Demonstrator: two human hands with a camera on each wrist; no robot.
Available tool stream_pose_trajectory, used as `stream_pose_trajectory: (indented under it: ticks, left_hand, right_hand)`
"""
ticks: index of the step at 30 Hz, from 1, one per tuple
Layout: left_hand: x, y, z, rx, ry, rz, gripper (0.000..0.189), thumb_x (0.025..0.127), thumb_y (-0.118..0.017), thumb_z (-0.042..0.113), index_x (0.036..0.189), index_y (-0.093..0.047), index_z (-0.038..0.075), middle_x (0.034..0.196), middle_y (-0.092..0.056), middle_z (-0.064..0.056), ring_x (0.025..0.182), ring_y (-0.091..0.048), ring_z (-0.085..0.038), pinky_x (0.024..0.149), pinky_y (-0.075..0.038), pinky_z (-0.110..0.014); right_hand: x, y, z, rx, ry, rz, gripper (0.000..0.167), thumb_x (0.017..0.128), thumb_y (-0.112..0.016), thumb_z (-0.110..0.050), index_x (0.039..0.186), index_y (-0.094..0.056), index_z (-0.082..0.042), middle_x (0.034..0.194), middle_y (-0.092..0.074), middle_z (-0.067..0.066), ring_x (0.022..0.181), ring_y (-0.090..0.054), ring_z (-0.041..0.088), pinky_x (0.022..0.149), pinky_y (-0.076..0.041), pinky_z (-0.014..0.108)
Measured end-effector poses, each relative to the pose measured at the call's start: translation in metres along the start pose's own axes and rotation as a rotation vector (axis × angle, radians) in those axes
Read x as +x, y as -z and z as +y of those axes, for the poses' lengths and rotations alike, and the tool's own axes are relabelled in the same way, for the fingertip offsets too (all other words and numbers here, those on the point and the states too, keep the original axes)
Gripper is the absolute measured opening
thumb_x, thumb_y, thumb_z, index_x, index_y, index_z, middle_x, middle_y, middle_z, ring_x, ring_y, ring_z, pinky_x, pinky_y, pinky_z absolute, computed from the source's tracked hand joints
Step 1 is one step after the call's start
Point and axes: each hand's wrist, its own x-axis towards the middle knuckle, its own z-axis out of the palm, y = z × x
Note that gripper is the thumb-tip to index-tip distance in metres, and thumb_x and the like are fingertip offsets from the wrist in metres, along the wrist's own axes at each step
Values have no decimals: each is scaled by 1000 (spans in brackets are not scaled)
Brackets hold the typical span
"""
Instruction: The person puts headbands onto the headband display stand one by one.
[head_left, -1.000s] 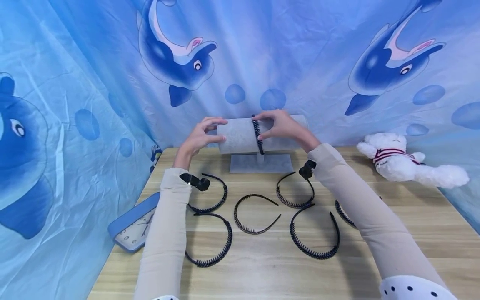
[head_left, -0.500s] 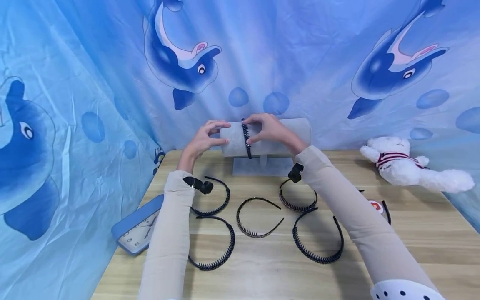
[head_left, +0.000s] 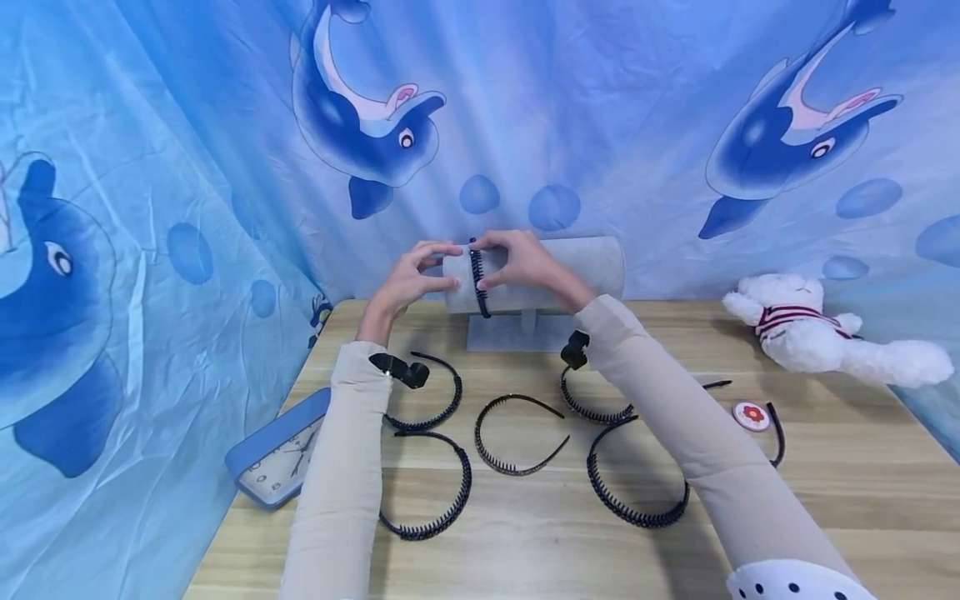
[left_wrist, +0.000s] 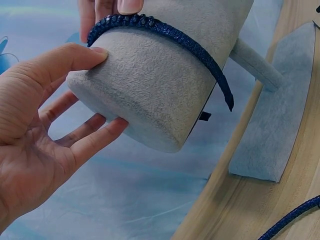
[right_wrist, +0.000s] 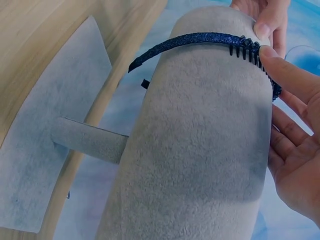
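Note:
A grey padded roll on a display stand (head_left: pixel 577 265) lies sideways at the back of the table. Around it sits a dark blue toothed headband (head_left: pixel 478 279), near the roll's left end. My right hand (head_left: pixel 522 260) pinches this headband between thumb and fingers; in the right wrist view its thumb presses beside the teeth (right_wrist: pixel 245 51). My left hand (head_left: pixel 407 282) holds the roll's left end, thumb on top and fingers against the end face, as the left wrist view shows. The headband's free tip (left_wrist: pixel 227 100) stands off the roll's front side.
Several more headbands (head_left: pixel 486 454) lie on the wooden table (head_left: pixel 525 533) before the stand, some partly behind my sleeves. A blue clock (head_left: pixel 277 450) is at left. A round red-flower piece (head_left: pixel 752 416) and a white plush bear (head_left: pixel 802 329) are at right. Blue dolphin cloth (head_left: pixel 630 108) hangs behind.
My right hand has slid the headband leftward along the roll, from its middle to near the left end. The left hand has stayed at that end. The view has shifted slightly.

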Motion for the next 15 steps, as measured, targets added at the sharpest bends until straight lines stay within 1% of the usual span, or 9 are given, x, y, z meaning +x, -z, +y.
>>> stream_pose_trajectory:
  ticks: [5,10,15]
  left_hand:
    - [1,0,-1,-13,-1,-10,57,88,-77,1,141,-58,9,158,-35,-4,149,-37,-33,109,-51,-49]
    - [1,0,0,0,-2,-9,55,87,-77,2,139,-61,11,156,-37,-3,147,-39,-32,108,-53,-47]
    - [1,0,1,18,-4,1,53,87,-79,5,137,-63,13,155,-39,-1,147,-40,-31,107,-53,-47]
  right_hand:
    - [0,-5,-2,-6,11,10,62,79,-89,-21,135,-65,-13,138,-66,9,126,-59,25,106,-48,41]
    - [1,-8,-3,-20,13,22,62,80,-89,-24,136,-65,-14,138,-66,7,125,-59,24,105,-49,40]
    - [0,-10,-6,-23,7,33,61,81,-88,-25,137,-65,-17,140,-65,6,129,-58,23,108,-48,41]
